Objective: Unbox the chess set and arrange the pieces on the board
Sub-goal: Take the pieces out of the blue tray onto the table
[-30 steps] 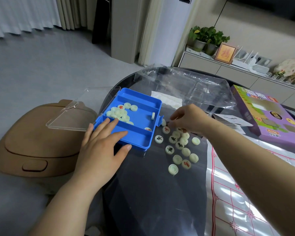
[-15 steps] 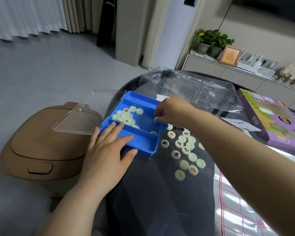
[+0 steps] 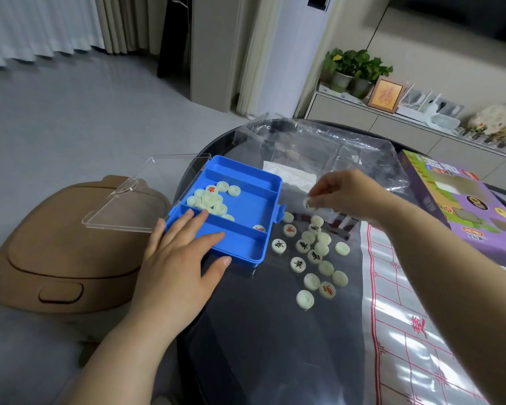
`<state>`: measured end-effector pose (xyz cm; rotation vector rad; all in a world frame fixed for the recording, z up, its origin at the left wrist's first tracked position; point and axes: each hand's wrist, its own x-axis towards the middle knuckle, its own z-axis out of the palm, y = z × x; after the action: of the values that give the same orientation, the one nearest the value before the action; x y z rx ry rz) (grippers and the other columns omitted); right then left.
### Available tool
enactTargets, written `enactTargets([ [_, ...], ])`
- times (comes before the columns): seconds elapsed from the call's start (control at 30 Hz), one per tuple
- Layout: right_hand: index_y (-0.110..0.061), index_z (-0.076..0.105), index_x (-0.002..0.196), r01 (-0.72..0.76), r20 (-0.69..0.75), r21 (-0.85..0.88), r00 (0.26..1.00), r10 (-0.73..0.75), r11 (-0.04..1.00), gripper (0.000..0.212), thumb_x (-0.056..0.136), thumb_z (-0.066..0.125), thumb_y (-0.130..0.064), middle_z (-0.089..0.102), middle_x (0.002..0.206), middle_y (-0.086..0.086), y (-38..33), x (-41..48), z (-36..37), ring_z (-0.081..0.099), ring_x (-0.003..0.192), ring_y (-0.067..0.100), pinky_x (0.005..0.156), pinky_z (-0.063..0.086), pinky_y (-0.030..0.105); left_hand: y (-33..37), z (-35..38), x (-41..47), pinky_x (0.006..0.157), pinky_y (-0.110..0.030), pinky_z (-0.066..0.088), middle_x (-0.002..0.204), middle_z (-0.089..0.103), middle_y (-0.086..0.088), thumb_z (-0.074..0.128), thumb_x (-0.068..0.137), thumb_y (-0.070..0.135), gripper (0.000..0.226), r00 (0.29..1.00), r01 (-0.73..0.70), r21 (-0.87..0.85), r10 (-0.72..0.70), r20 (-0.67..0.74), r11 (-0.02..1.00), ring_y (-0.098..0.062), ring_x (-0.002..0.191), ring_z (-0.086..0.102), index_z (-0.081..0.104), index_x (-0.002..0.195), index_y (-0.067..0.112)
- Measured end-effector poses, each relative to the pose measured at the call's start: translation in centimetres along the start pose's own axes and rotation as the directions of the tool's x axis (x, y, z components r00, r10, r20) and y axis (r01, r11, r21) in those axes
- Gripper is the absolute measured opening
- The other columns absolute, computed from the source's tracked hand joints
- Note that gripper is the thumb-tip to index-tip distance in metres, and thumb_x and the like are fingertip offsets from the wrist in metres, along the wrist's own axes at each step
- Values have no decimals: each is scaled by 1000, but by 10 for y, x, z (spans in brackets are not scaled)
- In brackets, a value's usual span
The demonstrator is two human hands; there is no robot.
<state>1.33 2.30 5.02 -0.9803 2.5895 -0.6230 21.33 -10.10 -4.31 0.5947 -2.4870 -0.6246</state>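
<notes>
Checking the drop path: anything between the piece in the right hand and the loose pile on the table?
Nothing visible does. The right hand pinches the piece just beyond the loose pile, to the right of the blue box. No object shows between piece and pile.

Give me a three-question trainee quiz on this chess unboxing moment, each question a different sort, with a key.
1. True or false: the left hand rests flat on the open blue plastic box.
2. Where is the round white chess piece pinched by the right hand? A) lying in the box B) held in the air right of the box C) set on the board
3. Fill in: the red-lined board sheet lies to the ____ of the loose white pieces on the dark round table.
Key: 1 true; 2 B; 3 right.
</notes>
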Motion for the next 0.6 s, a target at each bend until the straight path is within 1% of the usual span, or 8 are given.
enactTargets([
  [0.1, -11, 68, 92, -54, 49, -75, 997, 58, 996, 13, 80, 66, -16, 55, 67, -12, 10, -1, 9, 50, 54, -1, 44, 41, 5, 1, 0, 0, 101, -14, -16, 143, 38, -1, 16, 67, 61, 77, 1000, -11, 4, 11, -7, 1000, 1, 131, 15, 60, 118, 23],
  [0.2, -10, 70, 95, 16, 11, -127, 1000, -14, 992, 15, 82, 64, -13, 62, 73, -9, 9, 1, 20, 53, 50, -4, 44, 37, 1, 1, -1, 0, 99, -13, -20, 147, 30, 5, 9, 63, 63, 84, 1000, -7, 3, 7, -15, 1000, 5, 125, 4, 53, 124, 28],
  [0.3, -10, 69, 101, 70, -3, -211, 997, -72, 975, 18, 84, 61, -12, 69, 99, 3, 6, 3, 23, 53, 72, 6, 50, 35, 5, 1, -1, 0, 100, -14, -18, 145, 33, 3, 12, 65, 62, 80, 1000, -15, 17, 15, -3, 1000, 3, 124, 9, 56, 122, 26],
  [0.4, -10, 65, 107, 72, -40, -232, 996, -83, 970, 23, 86, 58, -13, 67, 108, 4, 4, 2, 19, 51, 83, 8, 69, 38, 18, 2, -1, -1, 102, -15, -16, 144, 36, 1, 14, 66, 61, 78, 1000, -16, 18, 16, -2, 1000, 0, 126, 13, 59, 119, 24],
  [0.47, -10, 65, 106, 103, -109, -185, 986, -124, 977, 21, 86, 57, -12, 66, 104, 1, -3, -1, 14, 51, 80, 8, 71, 40, 19, 2, -1, -1, 101, -15, -17, 146, 33, 3, 11, 64, 62, 82, 1000, -10, 5, 10, -15, 1000, -2, 132, 14, 57, 121, 25],
  [0.5, -11, 65, 105, 147, -125, -143, 978, -165, 979, 20, 86, 58, -12, 65, 98, -3, -9, -2, 13, 52, 75, 7, 69, 42, 16, 2, -2, -1, 101, -15, -17, 146, 32, 3, 11, 64, 62, 82, 1000, -3, 1, 3, -18, 1000, -5, 135, 16, 57, 121, 26],
  [0.53, -12, 66, 103, 202, -115, -105, 970, -214, 974, 19, 86, 58, -12, 63, 88, -10, -17, -4, 13, 51, 67, 3, 65, 42, 9, 2, -1, -1, 102, -16, -16, 145, 34, 2, 12, 64, 62, 81, 1000, 5, 5, -5, -14, 1000, -7, 136, 18, 58, 120, 25],
  [0.6, -13, 67, 101, 313, 5, -113, 949, -315, 943, 19, 84, 61, -9, 53, 72, -21, -36, -6, 16, 50, 58, -3, 57, 38, 0, 2, -1, -1, 104, -20, -9, 139, 44, -3, 20, 70, 58, 71, 999, -1, 34, 0, 36, 999, -11, 134, 27, 63, 113, 23],
])
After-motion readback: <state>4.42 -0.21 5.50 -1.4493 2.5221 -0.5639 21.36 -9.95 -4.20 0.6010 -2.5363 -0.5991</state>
